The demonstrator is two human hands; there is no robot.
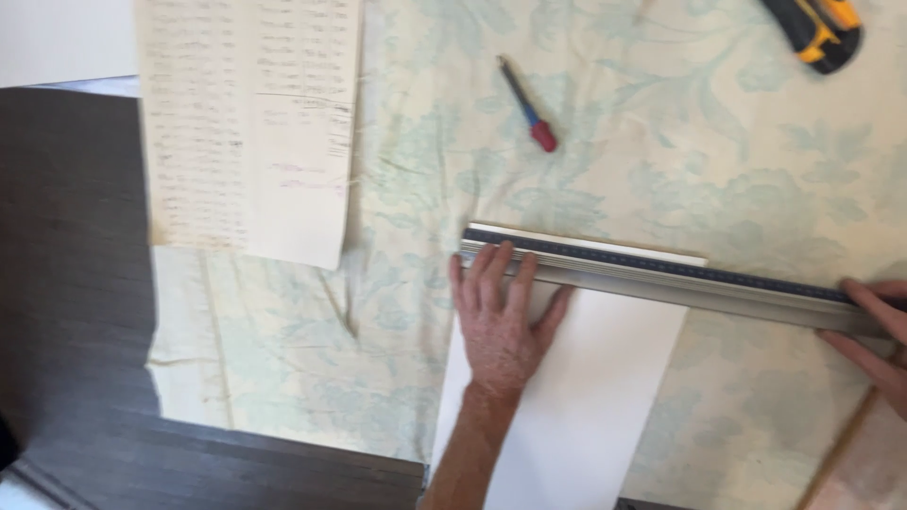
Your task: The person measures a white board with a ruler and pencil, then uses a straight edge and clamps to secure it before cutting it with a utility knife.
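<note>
- Left hand [499, 316] lies flat, fingers spread, palm on the white sheet [586, 397], fingertips pressing the near end of the metal ruler [661, 276]. Grip is apart, not closed round anything, just bearing down.
- Right hand [874, 335] only partly in view at the right edge; fingers rest along the ruler's far end. Can't tell if that grip is apart or together, since most of it is cut off.
- Ruler runs slantwise across the top of the sheet; a narrow strip of white shows beyond it.
- Sheet sits on a pale flowered cloth [661, 142] over the dark wood surface [66, 283].
- To do this step well, I'd say: keep even pressure at both ends so the ruler can't pivot, fingertips back from the working edge, sheet flat w/ no buckle under it.
- Yellow-and-black utility knife [820, 30] lies top right, well apart from both hands.
- Blue pen w/ red cap [529, 106] lies above the ruler, apart from it.
- Aged cream paper [250, 123], tall rectangle, faint handwritten rows, lies upper left on the cloth; too blurred to read.
- No packages or signs in view.
</note>
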